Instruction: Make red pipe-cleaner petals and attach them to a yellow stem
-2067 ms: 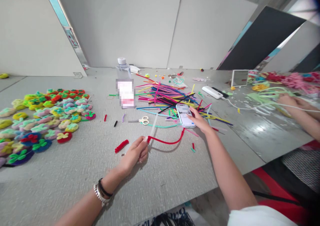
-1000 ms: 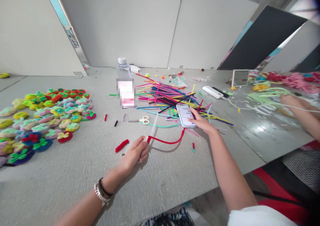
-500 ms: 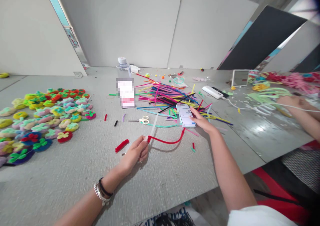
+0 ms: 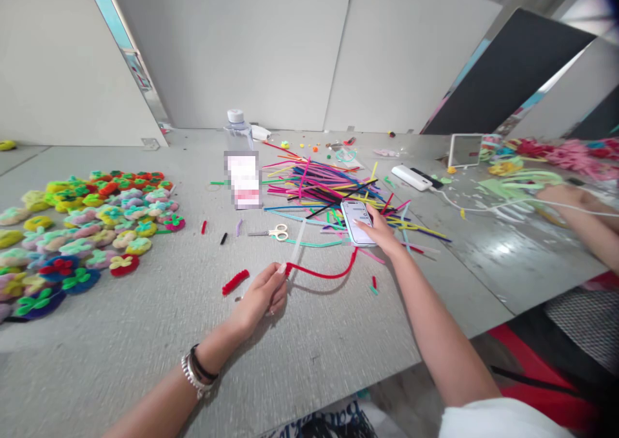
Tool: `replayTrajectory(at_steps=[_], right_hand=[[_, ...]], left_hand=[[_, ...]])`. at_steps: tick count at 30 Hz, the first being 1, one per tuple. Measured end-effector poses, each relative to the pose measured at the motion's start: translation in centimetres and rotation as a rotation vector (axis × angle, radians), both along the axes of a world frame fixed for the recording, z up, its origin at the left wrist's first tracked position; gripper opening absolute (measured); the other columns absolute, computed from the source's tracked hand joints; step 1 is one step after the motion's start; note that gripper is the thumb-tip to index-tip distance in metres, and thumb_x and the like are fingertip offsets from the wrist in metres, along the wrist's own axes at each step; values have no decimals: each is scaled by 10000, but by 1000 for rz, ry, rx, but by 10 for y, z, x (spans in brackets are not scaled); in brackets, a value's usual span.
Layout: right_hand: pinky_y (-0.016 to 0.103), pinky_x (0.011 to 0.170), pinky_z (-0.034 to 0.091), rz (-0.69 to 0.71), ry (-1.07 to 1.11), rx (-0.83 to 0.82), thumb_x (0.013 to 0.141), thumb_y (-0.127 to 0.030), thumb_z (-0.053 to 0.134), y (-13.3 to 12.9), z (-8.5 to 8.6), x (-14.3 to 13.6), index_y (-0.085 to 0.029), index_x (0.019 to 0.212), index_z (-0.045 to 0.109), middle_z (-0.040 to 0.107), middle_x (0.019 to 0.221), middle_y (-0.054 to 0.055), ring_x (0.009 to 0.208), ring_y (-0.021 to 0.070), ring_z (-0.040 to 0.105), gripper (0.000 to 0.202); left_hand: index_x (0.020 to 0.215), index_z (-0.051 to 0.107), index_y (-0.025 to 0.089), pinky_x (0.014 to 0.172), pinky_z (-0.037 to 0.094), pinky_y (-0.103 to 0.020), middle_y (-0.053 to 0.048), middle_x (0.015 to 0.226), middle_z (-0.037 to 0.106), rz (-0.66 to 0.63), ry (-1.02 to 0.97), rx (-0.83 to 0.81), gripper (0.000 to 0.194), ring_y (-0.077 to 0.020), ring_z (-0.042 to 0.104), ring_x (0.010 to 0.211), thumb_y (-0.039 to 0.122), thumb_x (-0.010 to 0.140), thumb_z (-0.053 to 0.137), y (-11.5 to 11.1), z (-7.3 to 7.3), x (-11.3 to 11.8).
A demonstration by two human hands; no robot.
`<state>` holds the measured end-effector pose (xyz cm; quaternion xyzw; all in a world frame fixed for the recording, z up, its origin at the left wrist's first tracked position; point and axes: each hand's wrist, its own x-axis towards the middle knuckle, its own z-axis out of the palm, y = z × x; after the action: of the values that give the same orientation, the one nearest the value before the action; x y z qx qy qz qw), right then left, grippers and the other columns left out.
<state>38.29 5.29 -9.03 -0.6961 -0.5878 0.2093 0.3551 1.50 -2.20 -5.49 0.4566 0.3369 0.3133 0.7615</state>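
Observation:
My left hand (image 4: pixel 265 293) is closed, pinching one end of a red pipe cleaner (image 4: pixel 322 275). A translucent whitish strip (image 4: pixel 299 241) also rises from its fingertips. The pipe cleaner sags and curves up to the lower edge of a lit smartphone (image 4: pixel 355 213). My right hand (image 4: pixel 380 230) grips the phone at its right side, with the thumb over the screen and the other fingers partly hidden. Under and behind the phone spreads a pile of coloured pipe cleaners (image 4: pixel 319 183). Scissors (image 4: pixel 275 232) lie beyond my left hand, and a fuzzy red piece (image 4: pixel 235 282) is just left of it.
Many fuzzy flower shapes (image 4: pixel 104 219) cover the left of the table (image 4: pixel 159 335). A bottle (image 4: pixel 240 138) stands near the back panel. A white power bank (image 4: pixel 411 177) with a cable lies at right, near another person's arm (image 4: pixel 578 215).
My right hand has shifted left, and its thumb now reaches over the phone screen instead of resting by the right edge. My left hand and the red pipe cleaner stay nearly still.

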Motion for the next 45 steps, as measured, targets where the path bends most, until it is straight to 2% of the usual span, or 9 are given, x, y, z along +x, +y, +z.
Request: replayTrajectory(at_steps=[3, 7, 13, 19, 24, 29, 34, 41, 45], right_hand=[[574, 1138, 222, -28, 65, -31, 852, -473, 533, -4, 5, 3, -278, 1511, 225, 326, 1549, 89, 1433, 312, 264, 753], [498, 1119, 314, 0, 150, -86, 880, -400, 478, -15, 16, 8, -291, 1520, 208, 342, 1543, 63, 1403, 255, 346, 703], [466, 1161, 223, 102, 245, -193, 829, -381, 565, -31, 31, 14, -329, 1525, 189, 245, 1569, -4, 1446, 227, 228, 793], [475, 1170, 173, 158, 191, -215, 794, -352, 597, -37, 36, 18, -363, 1514, 210, 207, 1571, -41, 1453, 220, 192, 818], [462, 1168, 205, 114, 206, -194, 832, -399, 552, -33, 34, 12, -320, 1525, 196, 235, 1577, 2, 1450, 224, 222, 783], [473, 1162, 225, 30, 132, -110, 816, -436, 582, -22, 21, 8, -270, 1515, 235, 299, 1563, 61, 1432, 249, 284, 798], [506, 1154, 238, 22, 124, -85, 803, -476, 598, -17, 13, 7, -304, 1503, 253, 308, 1560, 49, 1428, 277, 288, 799], [540, 1171, 162, -66, 5, -110, 690, -506, 730, -16, 16, -9, -289, 1502, 276, 264, 1575, 73, 1442, 352, 217, 955], [500, 1162, 215, -5, 112, -134, 783, -498, 628, -20, 23, -5, -310, 1529, 170, 248, 1583, 55, 1442, 297, 246, 895]], left_hand=[[727, 365, 202, 395, 191, -185, 91, 531, 296, 2, 7, 5, 310, -41, 257, 400, 411, 942, 446, 0, 1, 0], [723, 370, 200, 400, 191, -187, 88, 532, 306, 4, 17, 13, 318, -39, 261, 403, 420, 934, 459, 0, 1, 0], [726, 377, 200, 400, 182, -190, 89, 528, 301, 7, 1, 9, 313, -41, 256, 399, 421, 928, 472, -1, 1, 0], [729, 375, 201, 397, 185, -190, 89, 531, 309, 1, 4, 11, 317, -43, 261, 398, 430, 922, 480, -1, 0, 0], [730, 373, 202, 398, 188, -188, 90, 531, 307, -4, -1, 10, 311, -42, 263, 398, 421, 926, 474, 0, -1, -1], [721, 367, 204, 398, 191, -190, 93, 525, 298, 1, 7, -1, 324, -44, 252, 396, 433, 918, 484, -1, 2, 0], [731, 373, 205, 398, 192, -187, 93, 526, 294, 3, 10, -6, 313, -45, 245, 398, 429, 917, 486, -1, 2, 0], [724, 365, 203, 400, 189, -183, 88, 533, 303, 6, 8, -1, 317, -43, 254, 407, 422, 927, 472, 1, -1, 0], [731, 363, 203, 398, 190, -181, 89, 536, 296, 0, -3, -7, 309, -42, 254, 406, 415, 934, 461, 1, -2, 0]])
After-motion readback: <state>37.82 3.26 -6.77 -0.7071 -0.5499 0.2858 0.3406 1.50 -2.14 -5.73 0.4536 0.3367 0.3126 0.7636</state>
